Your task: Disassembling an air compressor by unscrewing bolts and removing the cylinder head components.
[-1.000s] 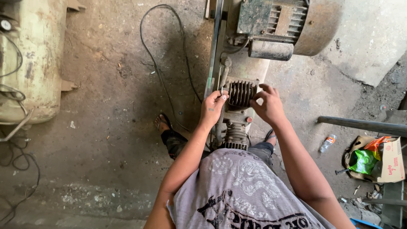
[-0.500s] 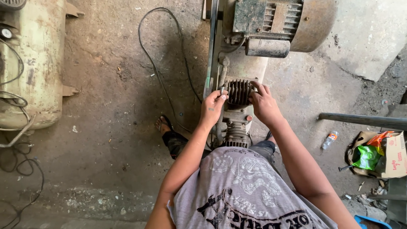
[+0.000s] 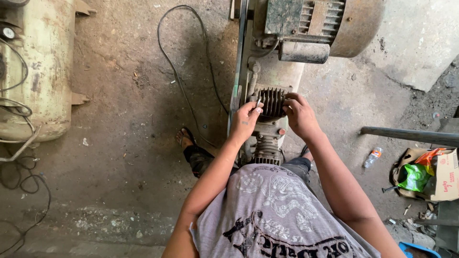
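Grimy metal underhand: left hand [image 3: 245, 119] pinched on a small silvery part at the left edge of a finned cylinder [image 3: 271, 101], right hand [image 3: 300, 114] curled against its right side, steadying. Cylinder seated upright on a compressor pump [image 3: 266, 143], just below a rusty electric motor [image 3: 330, 24], beside a black cable [image 3: 184, 81] on concrete floor [image 3: 119, 143]. Fitting apparently mid-way, by the look; small part not yet seated, hands not yet withdrawn.

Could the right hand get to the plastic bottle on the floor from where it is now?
Probably not without leaning. The right hand rests on the finned cylinder, while the bottle lies well off to the right on the floor, below a metal bar. Nothing blocks the way; it just looks too far.
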